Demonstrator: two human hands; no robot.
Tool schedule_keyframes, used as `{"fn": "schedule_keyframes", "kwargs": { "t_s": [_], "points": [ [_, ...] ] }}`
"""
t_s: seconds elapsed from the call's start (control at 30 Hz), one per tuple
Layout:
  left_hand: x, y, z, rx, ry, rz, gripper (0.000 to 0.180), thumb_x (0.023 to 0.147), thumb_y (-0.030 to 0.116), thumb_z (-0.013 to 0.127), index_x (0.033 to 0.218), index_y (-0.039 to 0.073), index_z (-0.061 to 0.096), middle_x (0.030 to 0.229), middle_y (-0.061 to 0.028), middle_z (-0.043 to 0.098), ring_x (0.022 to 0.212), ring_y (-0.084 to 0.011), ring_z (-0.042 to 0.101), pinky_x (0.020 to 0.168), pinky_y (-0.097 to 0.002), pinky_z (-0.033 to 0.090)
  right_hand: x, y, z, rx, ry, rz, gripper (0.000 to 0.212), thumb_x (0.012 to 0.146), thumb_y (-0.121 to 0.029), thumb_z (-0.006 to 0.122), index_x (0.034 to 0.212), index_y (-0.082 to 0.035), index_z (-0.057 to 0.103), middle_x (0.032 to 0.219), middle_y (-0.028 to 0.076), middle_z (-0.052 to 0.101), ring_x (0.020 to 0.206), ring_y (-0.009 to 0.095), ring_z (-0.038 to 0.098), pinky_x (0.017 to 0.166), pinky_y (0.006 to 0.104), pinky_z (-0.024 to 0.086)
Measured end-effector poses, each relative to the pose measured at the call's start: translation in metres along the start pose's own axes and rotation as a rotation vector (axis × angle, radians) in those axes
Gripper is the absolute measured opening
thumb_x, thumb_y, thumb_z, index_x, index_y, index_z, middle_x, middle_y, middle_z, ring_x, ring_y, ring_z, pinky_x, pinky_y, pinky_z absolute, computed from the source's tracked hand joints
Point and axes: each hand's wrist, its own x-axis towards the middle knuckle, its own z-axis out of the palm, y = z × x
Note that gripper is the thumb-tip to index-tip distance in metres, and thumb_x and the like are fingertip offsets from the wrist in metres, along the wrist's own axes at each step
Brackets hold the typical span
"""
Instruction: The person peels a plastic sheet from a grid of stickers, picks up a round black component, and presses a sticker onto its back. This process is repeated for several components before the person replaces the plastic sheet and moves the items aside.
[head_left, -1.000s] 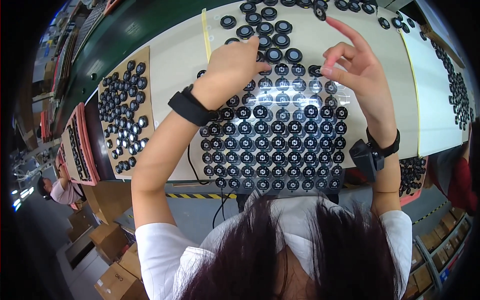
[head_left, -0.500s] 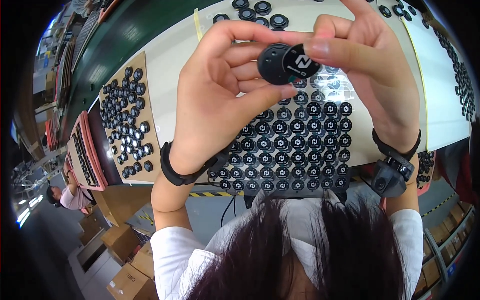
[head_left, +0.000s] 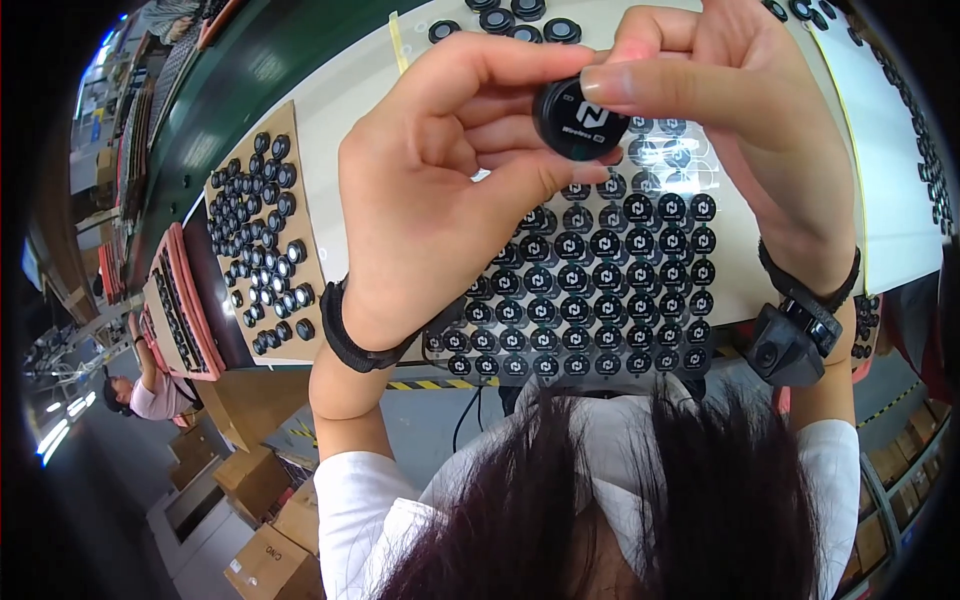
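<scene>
In front of me, above the table, my left hand [head_left: 425,190] grips the rim of a round black device [head_left: 541,122] between its fingers and thumb. A round black label [head_left: 585,128] with white print lies over the device's face. My right hand [head_left: 735,105] pinches the label's upper right edge, thumb in front and index finger behind. From here I cannot tell whether the label touches the face all over. Below both hands is a clear sheet carrying rows of round black labels [head_left: 607,243]; glare whitens its upper right part.
To the left, a brown board [head_left: 303,225] bears several black round devices, with a pink-edged tray [head_left: 205,335] beyond it. More devices [head_left: 562,31] sit at the table's far side. A person [head_left: 155,375] is at far left. Cartons [head_left: 268,560] stand on the floor.
The label, earlier offset to the right of the device, now covers its face. My right hand has shifted slightly left and up with it.
</scene>
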Motion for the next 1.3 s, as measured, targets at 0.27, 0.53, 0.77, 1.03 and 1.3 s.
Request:
{"fn": "schedule_keyframes", "kwargs": {
  "t_s": [0.27, 0.53, 0.77, 1.03, 1.3],
  "points": [
    [0.004, 0.005, 0.001, 0.066, 0.041, -0.066, 0.037, 0.069, -0.019, 0.054, 0.104, -0.012, 0.047, 0.097, -0.0208, 0.057, 0.086, -0.0257, 0.061, 0.074, -0.0327, 0.055, 0.0, -0.001, 0.004, 0.013, 0.019, 0.01, 0.065, 0.072, 0.008, 0.062, 0.127, 0.007, 0.026, 0.071, 0.009, 0.06, 0.067, 0.013, 0.061, 0.065, 0.0211, 0.049],
    [0.008, 0.005, -0.002, 0.049, 0.048, -0.125, 0.037, 0.069, -0.02, 0.053, 0.105, -0.011, 0.047, 0.098, -0.0209, 0.057, 0.086, -0.0245, 0.061, 0.071, -0.0305, 0.055, -0.006, 0.001, 0.006, -0.139, 0.017, -0.047, 0.062, 0.072, 0.007, 0.062, 0.126, 0.001, 0.032, 0.093, 0.011, 0.057, 0.082, 0.012, 0.058, 0.065, 0.0206, 0.048],
    [0.0, -0.003, 0.0, 0.259, 0.026, -0.19, 0.04, 0.068, -0.017, 0.055, 0.106, -0.007, 0.049, 0.095, -0.0161, 0.059, 0.082, -0.0192, 0.061, 0.069, -0.026, 0.052, -0.004, 0.021, 0.0, -0.658, 0.132, -0.337, 0.059, 0.069, 0.003, 0.064, 0.123, -0.002, 0.039, 0.114, 0.017, 0.047, 0.107, 0.025, 0.045, 0.087, 0.0324, 0.038],
    [0.13, -0.102, -0.167, 1.006, 0.144, -0.045, 0.035, 0.077, 0.002, 0.057, 0.11, 0.002, 0.05, 0.094, -0.0085, 0.06, 0.085, -0.0155, 0.06, 0.072, -0.0255, 0.048, -0.001, 0.033, -0.027, -0.949, 0.252, -0.5, 0.031, 0.073, -0.001, 0.062, 0.103, -0.001, 0.053, 0.119, 0.02, 0.043, 0.113, 0.029, 0.043, 0.095, 0.0369, 0.035],
    [0.129, -0.11, -0.124, 1.405, -0.062, 0.446, 0.037, 0.07, 0.018, 0.064, 0.101, 0.002, 0.055, 0.097, -0.0127, 0.059, 0.085, -0.027, 0.058, 0.077, -0.0336, 0.045, 0.007, 0.067, -0.059, -0.932, 0.336, -0.593, 0.035, 0.071, -0.007, 0.064, 0.105, -0.012, 0.057, 0.113, 0.009, 0.052, 0.099, 0.022, 0.053, 0.082, 0.03, 0.041]
  ]
}}
